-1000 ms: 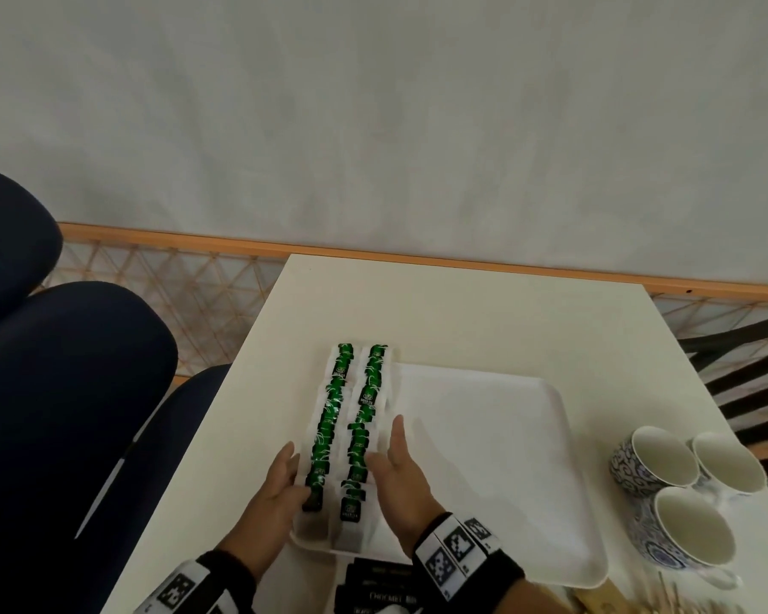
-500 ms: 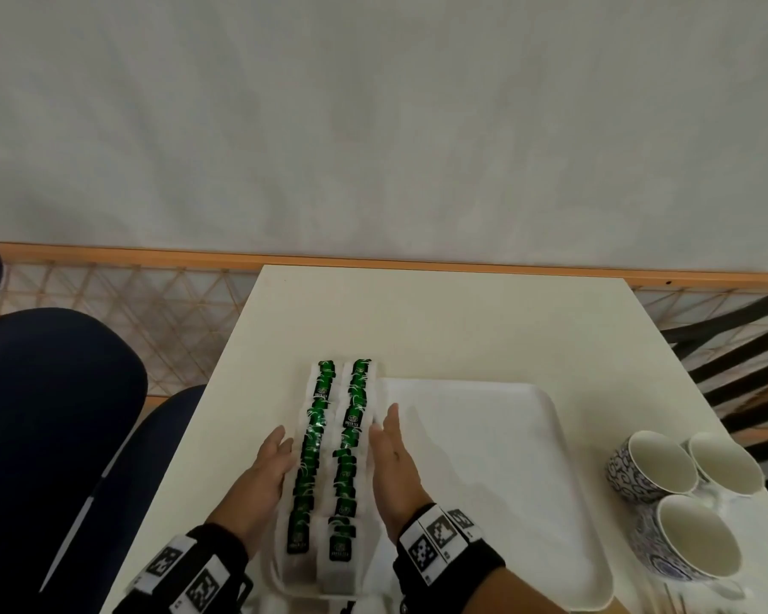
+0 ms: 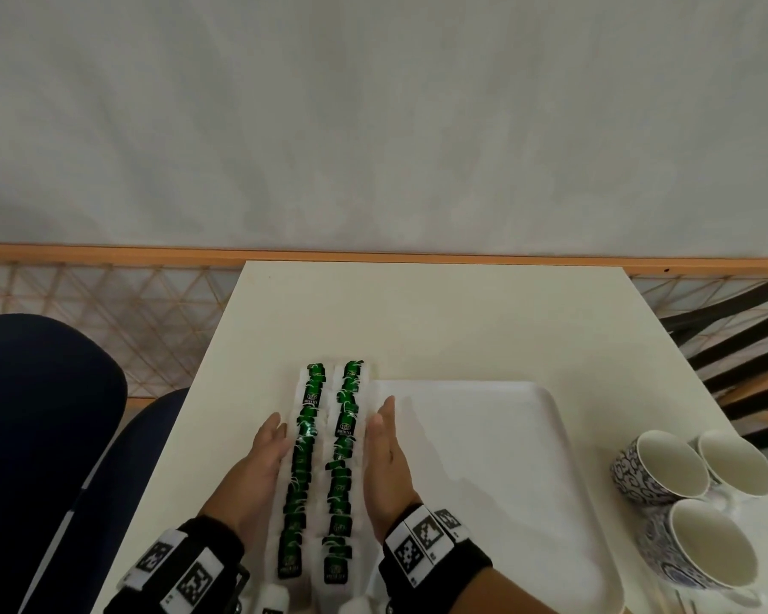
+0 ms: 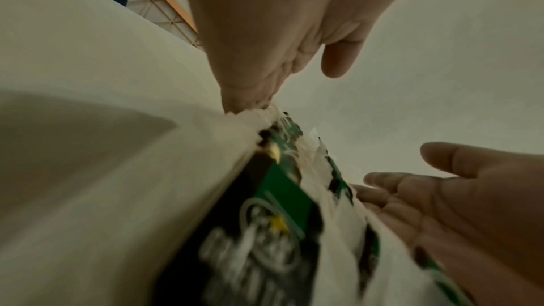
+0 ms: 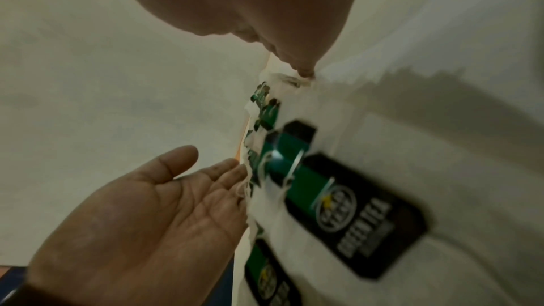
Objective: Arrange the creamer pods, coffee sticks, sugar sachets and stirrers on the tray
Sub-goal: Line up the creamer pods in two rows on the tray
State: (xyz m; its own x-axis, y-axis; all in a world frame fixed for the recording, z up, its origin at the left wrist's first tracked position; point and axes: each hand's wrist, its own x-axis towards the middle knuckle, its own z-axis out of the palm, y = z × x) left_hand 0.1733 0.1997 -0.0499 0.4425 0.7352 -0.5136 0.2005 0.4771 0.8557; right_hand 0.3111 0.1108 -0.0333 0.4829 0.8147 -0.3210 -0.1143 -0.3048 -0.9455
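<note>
Two rows of green-labelled sachets lie along the left edge of the white tray (their tags read "green tea"); the rest of the tray is bare, so most of the arranging seems left to do. The left hand and the right hand flank these rows, fingers straight and together, palms facing inward against the outer edges, gripping nothing.

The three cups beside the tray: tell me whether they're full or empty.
Empty. In the head view the three cups stand upright on the table, right of the tray, and their plain white insides show no liquid.
</note>
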